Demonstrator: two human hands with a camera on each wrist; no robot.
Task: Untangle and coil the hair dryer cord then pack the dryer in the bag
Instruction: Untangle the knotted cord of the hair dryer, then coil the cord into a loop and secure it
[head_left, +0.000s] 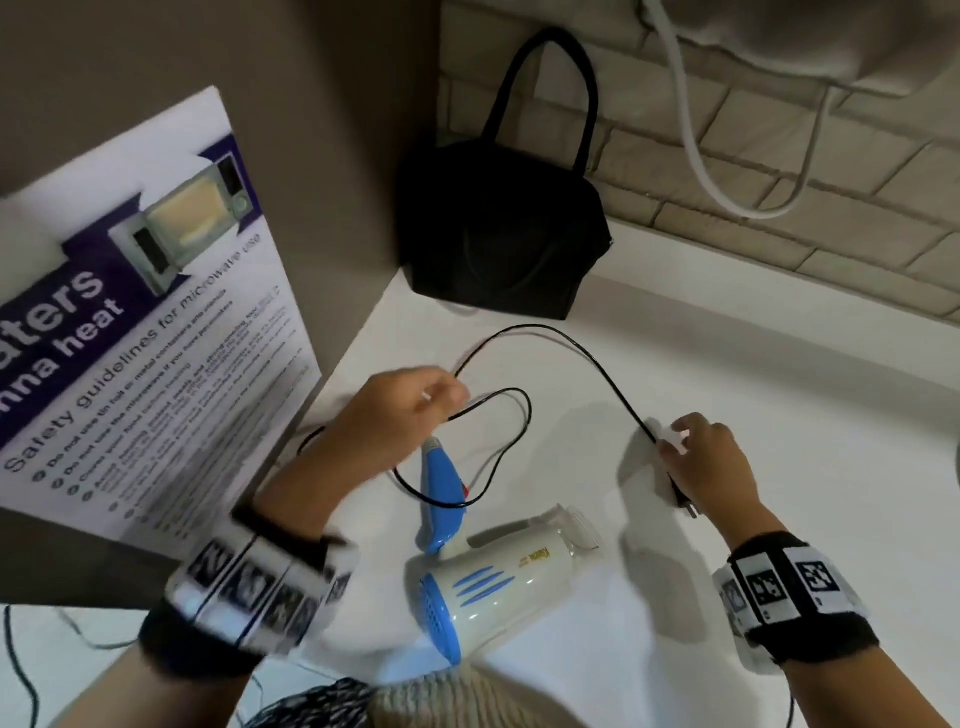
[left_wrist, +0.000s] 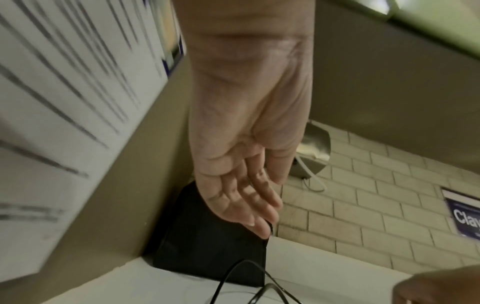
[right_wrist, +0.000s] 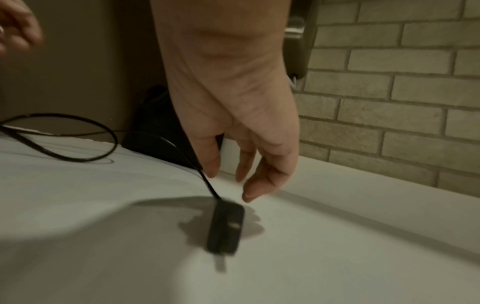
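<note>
- So far the task looks early: the black cord (head_left: 582, 345) lies in loose, wide loops over the white counter (head_left: 779, 415), not gathered into a coil.
- One loop crosses over the blue handle of the hair dryer (head_left: 488, 582), so some untangling seems left to do.
- Nothing is packed. The dryer lies on its side on the counter near the person, and the black bag (head_left: 504, 228) stands at the back corner against the wall, well apart from it. Whether the bag is open I cannot tell.
- Left hand (head_left: 400, 410): raised above the counter near the dryer's handle. In the head view its fingers are bent, and the cord meets the hand at its fingertips and runs out from there. In the left wrist view the fingers (left_wrist: 249, 205) look nearly straight, with the cord at their tips, so this seems a light fingertip hold; the blur leaves it unsure.
- Right hand (head_left: 701, 457): low over the counter at the plug end of the cord. In the right wrist view the plug (right_wrist: 226, 230) hangs just off the surface under the palm, with its shadow beneath it, and the cord rises to the thumb. Thumb and forefinger seem to pinch the cord just above the plug; the other fingers hang loose and hold nothing.
- Between the two hands the cord arcs away towards the bag and back, slack.
- Left to do, as I judge it: free the loop from the handle, wind the cord up, then put the dryer in the bag.
</note>
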